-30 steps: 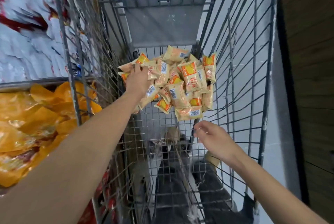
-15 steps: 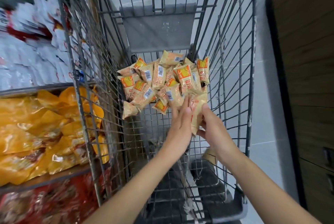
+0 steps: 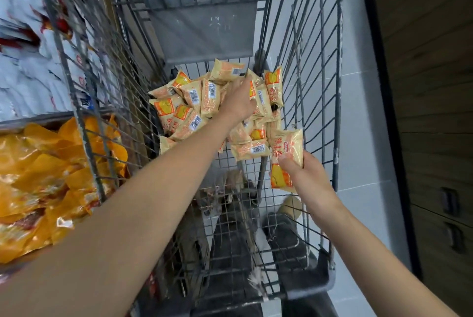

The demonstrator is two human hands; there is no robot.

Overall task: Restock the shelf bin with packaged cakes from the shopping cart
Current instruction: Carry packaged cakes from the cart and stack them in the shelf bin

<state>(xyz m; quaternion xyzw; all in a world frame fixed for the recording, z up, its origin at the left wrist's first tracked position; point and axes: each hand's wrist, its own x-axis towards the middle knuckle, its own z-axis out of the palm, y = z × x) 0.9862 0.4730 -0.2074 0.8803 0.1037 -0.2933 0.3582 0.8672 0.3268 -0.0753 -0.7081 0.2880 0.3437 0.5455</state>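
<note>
Right hand point(image 3: 303, 176) pinched one cake packet point(image 3: 285, 153); left hand point(image 3: 238, 102) spread on the cart point(image 3: 320, 86) pile point(image 3: 204, 102), grip unclear. Most packets remained; shelf bin point(image 3: 46, 176) restock looked early.

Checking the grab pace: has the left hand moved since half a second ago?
Yes. The left hand went from the pile's near edge deeper into the cart, toward the grey flap.

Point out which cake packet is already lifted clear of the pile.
The packet gripped in the right hand, near the cart's right wall; every other packet lies in the heap.
</note>
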